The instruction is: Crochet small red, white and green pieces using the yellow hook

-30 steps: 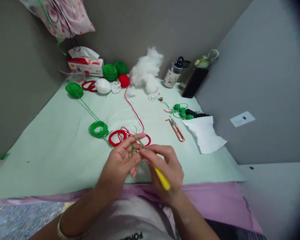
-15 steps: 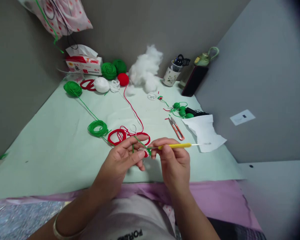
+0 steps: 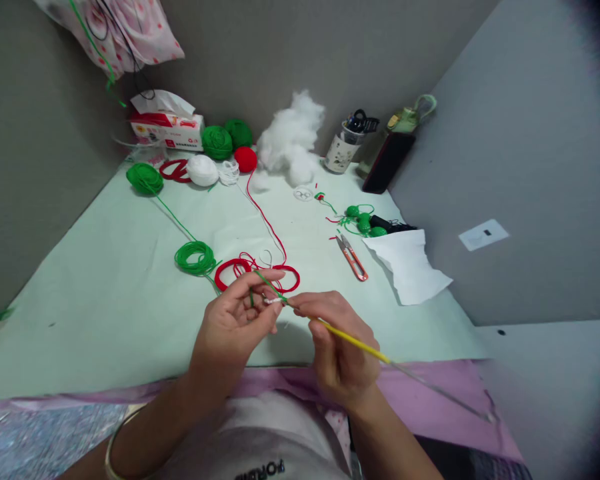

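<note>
My left hand (image 3: 236, 321) pinches a small crochet piece (image 3: 274, 301), of which a white and green edge shows; the rest is hidden by my fingers. Green yarn (image 3: 270, 283) runs over my raised left index finger down to the piece. In my right hand (image 3: 341, 343) is a crochet hook (image 3: 356, 341) with a yellow grip, its rear metal shaft slanting down to the right. The hook's front end meets the piece at my left fingertips. Just beyond lie red yarn loops (image 3: 233, 274) and a green yarn coil (image 3: 195, 258).
Yarn balls in green (image 3: 145, 179), white (image 3: 203, 171) and red (image 3: 245, 159) stand toward the back, near a tissue pack (image 3: 167, 131) and white stuffing (image 3: 293, 143). Orange thread snips (image 3: 353, 259), crumpled white paper (image 3: 407, 267) and green crocheted balls (image 3: 364, 222) lie at right.
My right hand has tilted the hook, so its rear end swings from level to pointing down right. My left hand has shifted slightly left with the piece, whose red part is now mostly covered.
</note>
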### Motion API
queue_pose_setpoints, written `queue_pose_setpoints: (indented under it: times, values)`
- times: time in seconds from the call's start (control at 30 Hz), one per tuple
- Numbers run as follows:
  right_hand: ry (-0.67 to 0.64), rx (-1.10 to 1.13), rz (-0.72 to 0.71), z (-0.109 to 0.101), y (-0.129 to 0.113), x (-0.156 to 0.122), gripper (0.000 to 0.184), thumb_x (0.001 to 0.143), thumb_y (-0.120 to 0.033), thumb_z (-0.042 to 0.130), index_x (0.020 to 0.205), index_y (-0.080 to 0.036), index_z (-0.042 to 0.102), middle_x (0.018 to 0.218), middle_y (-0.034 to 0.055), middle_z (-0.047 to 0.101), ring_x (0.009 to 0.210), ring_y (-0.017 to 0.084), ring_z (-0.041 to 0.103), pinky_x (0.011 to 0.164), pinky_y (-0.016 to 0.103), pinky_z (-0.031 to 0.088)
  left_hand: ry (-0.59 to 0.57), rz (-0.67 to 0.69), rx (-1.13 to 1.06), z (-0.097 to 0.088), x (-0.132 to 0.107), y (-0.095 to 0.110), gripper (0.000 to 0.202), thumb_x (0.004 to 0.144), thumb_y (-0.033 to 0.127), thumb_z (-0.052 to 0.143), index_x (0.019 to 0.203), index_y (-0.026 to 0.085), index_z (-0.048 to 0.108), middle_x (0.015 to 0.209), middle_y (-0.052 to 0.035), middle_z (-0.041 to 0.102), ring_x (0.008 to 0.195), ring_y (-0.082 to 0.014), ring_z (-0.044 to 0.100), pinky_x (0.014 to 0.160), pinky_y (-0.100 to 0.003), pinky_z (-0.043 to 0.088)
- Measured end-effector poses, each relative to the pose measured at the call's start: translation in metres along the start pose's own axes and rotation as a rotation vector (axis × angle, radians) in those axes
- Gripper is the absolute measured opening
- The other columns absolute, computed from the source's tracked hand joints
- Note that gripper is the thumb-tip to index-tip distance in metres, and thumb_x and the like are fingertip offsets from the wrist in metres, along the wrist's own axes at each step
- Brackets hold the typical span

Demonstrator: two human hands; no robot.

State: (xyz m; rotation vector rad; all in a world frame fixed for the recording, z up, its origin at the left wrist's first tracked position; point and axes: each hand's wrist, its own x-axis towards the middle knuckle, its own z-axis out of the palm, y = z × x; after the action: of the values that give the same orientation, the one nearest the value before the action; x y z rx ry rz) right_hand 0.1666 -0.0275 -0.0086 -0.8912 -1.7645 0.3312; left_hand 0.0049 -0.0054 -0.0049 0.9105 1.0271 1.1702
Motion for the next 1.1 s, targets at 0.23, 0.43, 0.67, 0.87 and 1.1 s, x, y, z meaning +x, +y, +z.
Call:
queue_pose_setpoints:
  times: [0.23,0.43,0.67,0.87,1.1]
  values:
    - [-0.058,-0.327,-0.195,0.003,0.007,-0.004,0.03,0.102,-0.014,0.063,0.13,-0.025,0.071,0.108,0.0094,0.079,0.101,0.022,0.075,0.082,0.035,0.064,-0.101,-0.211,-0.255,0.002,-0.003,0.005,0.055,0.072,0.014,0.089,0.125,0.019,0.075,0.072,0.0068,0.06,0.049,-0.0039,0.048,0.047,-0.014,0.045]
    - [0.248,0.331,0.261,0.008,0.009,-0.002,0.023,0.107,-0.021,0.057,0.11,-0.027,0.079,0.091,0.0041,0.075,0.078,0.018,0.068,0.067,0.033,0.059,-0.2,-0.366,-0.412,-0.006,0.005,0.014,0.04,0.081,0.02,0.09,0.119,0.016,0.078,0.057,0.0129,0.043,0.042,0.0011,0.02,0.038,-0.01,0.025]
    - [0.215,0.438,0.349,0.01,0.004,0.001,0.02,0.107,-0.023,0.06,0.107,-0.026,0.08,0.095,0.0039,0.077,0.082,0.016,0.069,0.072,0.031,0.059,-0.183,-0.253,-0.29,-0.006,0.007,0.012,0.038,0.077,0.026,0.094,0.112,0.02,0.079,0.071,0.0074,0.06,0.04,0.0022,0.034,0.038,-0.011,0.03]
    - [0.242,0.558,0.424,0.007,0.005,0.0,0.021,0.108,-0.025,0.059,0.102,-0.025,0.079,0.091,0.0028,0.076,0.075,0.014,0.068,0.069,0.03,0.057,-0.166,-0.227,-0.281,-0.008,0.007,0.015,0.034,0.078,0.024,0.093,0.109,0.02,0.08,0.078,0.0061,0.061,0.04,0.0036,0.036,0.038,-0.011,0.03]
    - [0.174,0.365,0.293,0.017,0.01,0.001,0.02,0.105,-0.02,0.061,0.107,-0.027,0.08,0.097,0.0041,0.079,0.089,0.019,0.073,0.075,0.032,0.06,-0.199,-0.216,-0.266,0.0,0.002,0.003,0.035,0.084,0.024,0.088,0.117,0.022,0.08,0.078,0.0056,0.062,0.043,0.0004,0.044,0.041,-0.013,0.04]
